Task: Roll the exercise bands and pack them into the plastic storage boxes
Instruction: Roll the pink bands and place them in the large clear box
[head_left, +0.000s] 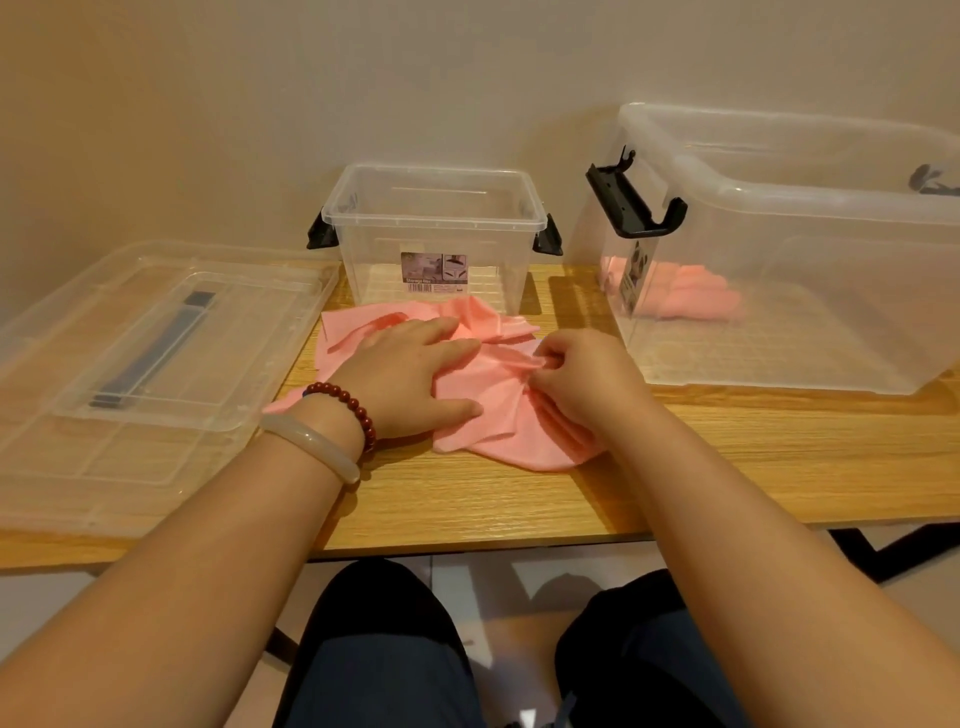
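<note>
A crumpled pink exercise band (498, 410) lies on the wooden table (467, 509) in front of me. My left hand (410, 374) presses flat on its left part, fingers straight. My right hand (582, 374) pinches a fold of the band near its middle. Behind the band stands a small clear storage box (434, 208), open, with black latches and nothing in it. At the right stands a large clear storage box (810, 249), open, with rolled pink bands (691, 296) on its floor.
Two clear lids (135, 364) lie stacked at the left of the table, the upper one with a dark handle. A wall runs close behind the boxes. The table's front edge is near my knees (395, 649).
</note>
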